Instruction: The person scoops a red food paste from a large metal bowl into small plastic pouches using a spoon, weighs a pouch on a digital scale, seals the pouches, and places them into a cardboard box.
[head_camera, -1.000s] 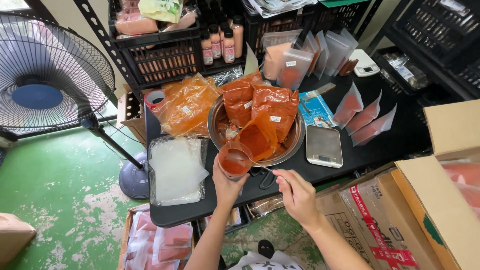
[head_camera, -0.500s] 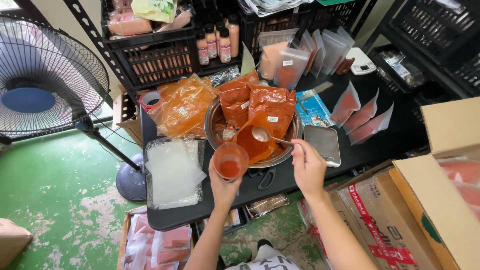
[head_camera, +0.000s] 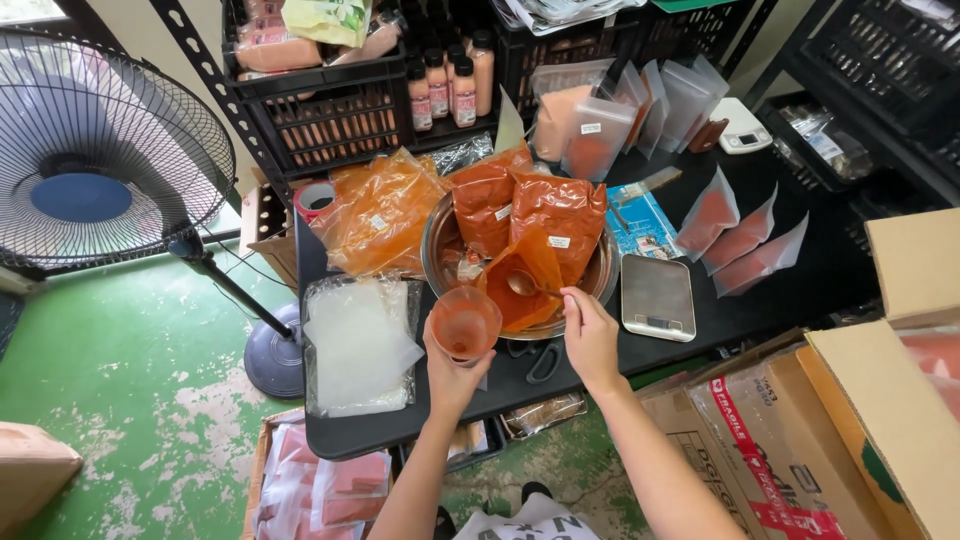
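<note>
My left hand holds a small clear plastic cup dusted with orange-red powder, just in front of a metal bowl. My right hand grips a spoon whose scoop dips into an open orange bag of powder lying in the bowl. Two sealed bags of orange powder stand in the back of the bowl. A small digital scale lies right of the bowl on the black table.
A stack of clear empty bags lies left of the cup, a large orange bag behind it. Filled pouches lean at the right. Black crates with bottles stand behind. A fan stands left, cardboard boxes right.
My right hand has moved the spoon from beside the cup up into the open bag in the bowl. The cup stays in my left hand, shifted slightly right.
</note>
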